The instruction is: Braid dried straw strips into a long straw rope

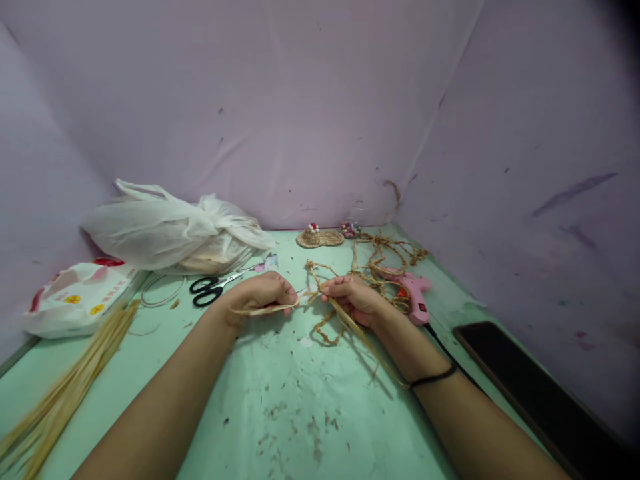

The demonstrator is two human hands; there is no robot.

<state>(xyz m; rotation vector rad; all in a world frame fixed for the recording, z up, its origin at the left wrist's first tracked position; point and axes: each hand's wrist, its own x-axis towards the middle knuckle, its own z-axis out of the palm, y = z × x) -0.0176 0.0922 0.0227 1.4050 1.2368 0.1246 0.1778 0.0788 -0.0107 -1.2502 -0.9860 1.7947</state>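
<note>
Head camera: here we are on the wearer's head, peering down between both forearms (165,393).
Facing: forward and down, over the green tabletop (250,407) to the pale purple back wall (300,100)!
Nearness: close in, left hand (270,292) and right hand (354,299) just below centre, forearms running off the bottom edge.
Breadth: wide, side walls (540,160) too.

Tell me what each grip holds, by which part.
Left grip pinches a straw strand; where along it is unclear. Right grip pinches the rope where loose straw sticks out.
</note>
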